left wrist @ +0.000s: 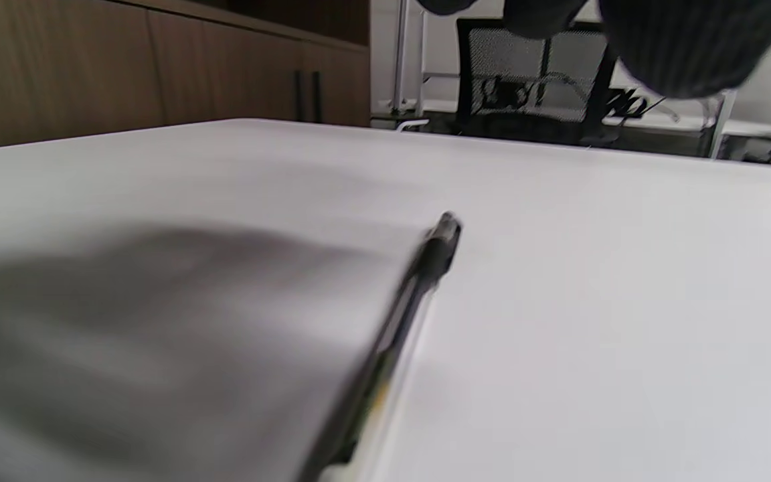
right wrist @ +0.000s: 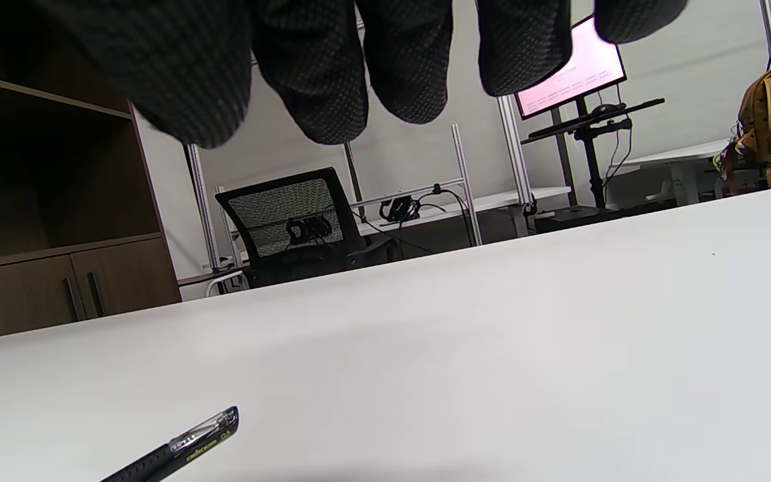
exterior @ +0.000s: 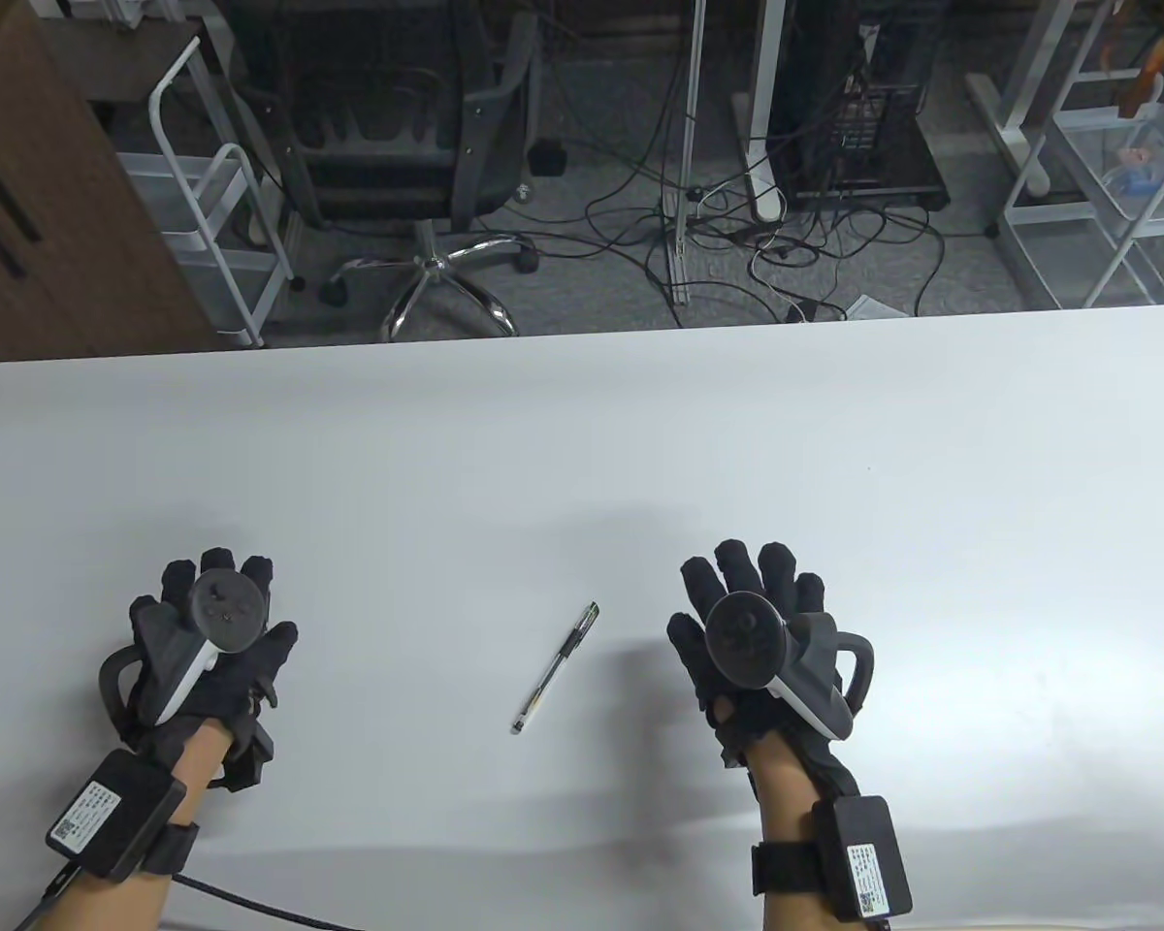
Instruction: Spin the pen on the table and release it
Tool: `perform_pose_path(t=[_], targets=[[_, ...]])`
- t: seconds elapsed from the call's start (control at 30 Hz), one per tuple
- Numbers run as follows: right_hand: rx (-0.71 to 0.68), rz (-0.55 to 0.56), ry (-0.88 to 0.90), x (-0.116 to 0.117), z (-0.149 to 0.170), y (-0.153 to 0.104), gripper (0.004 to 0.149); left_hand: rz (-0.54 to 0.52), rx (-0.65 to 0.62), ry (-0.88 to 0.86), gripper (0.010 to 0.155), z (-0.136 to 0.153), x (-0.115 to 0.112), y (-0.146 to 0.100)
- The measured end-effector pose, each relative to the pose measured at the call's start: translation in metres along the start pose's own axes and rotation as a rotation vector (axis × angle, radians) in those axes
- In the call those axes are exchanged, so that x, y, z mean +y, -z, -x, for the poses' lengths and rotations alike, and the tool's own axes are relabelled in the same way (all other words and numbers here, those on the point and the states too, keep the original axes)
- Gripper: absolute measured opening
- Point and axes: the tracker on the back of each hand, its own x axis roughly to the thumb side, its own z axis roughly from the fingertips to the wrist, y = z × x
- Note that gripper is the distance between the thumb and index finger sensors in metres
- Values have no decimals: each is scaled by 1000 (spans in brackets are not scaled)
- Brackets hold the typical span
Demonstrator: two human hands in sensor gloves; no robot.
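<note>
A slim pen (exterior: pixel 556 666) with a black cap end and clear barrel lies flat on the white table (exterior: pixel 582 456), slanting from lower left to upper right, midway between my hands. My left hand (exterior: pixel 215 621) hovers palm down to its left, fingers spread, holding nothing. My right hand (exterior: pixel 752 606) hovers palm down to its right, fingers spread, holding nothing. In the left wrist view the pen (left wrist: pixel 399 335) runs close and blurred across the table. In the right wrist view its cap end (right wrist: pixel 188 442) shows at the bottom left, below my fingertips (right wrist: pixel 318 80).
The table's far edge (exterior: pixel 640 335) runs across the upper middle of the table view. Beyond it stand an office chair (exterior: pixel 417 145), white wire racks (exterior: pixel 1106 165), a brown cabinet (exterior: pixel 29 194) and floor cables.
</note>
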Motion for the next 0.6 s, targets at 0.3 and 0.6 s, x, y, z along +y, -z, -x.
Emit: perform_pose_path(t=[0.3, 0.6], targets=[[-3, -20, -3, 2, -2, 0, 64, 122, 136, 119, 78, 10, -34, 24], [-25, -24, -14, 2, -7, 1, 64, 17, 56, 244, 57, -12, -42, 28]])
